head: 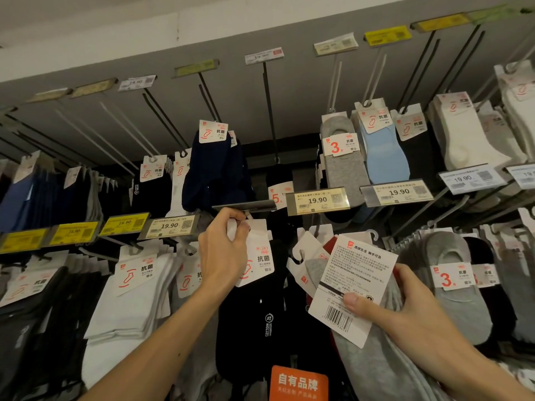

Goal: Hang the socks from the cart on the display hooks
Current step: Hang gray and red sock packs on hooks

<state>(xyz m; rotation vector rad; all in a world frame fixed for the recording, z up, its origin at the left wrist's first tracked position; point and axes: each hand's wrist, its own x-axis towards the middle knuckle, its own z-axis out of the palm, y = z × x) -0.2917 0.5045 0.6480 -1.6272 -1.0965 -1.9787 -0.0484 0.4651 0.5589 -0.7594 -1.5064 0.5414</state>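
Left hand point(223, 250) is raised to the sock wall, thumb & fingers pinching the top of the white card point(257, 256) on a black sock pack point(254, 319), right under a dark, edge-on tag holder point(244, 206). The pack hangs straight down below the hand, "COTTON" printed on the fabric. The hand hides the card's hole, so can't tell if it's on a hook. Right hand point(405, 311), lower & to the right, grips a bundle of grey socks point(367, 360) w/ more card hooks fanned out at its top. The front pack shows its back label point(356, 282), barcode at the bottom, thumb pressed flat on it. Both packs are up at the display, near each other but apart. Around them: white socks point(127, 308) hang to the left, navy socks point(211, 175) above, light blue socks point(385, 151) upper right, a 19.90 price tag point(318, 200) between rows, an orange sign point(298, 383) at bottom centre.
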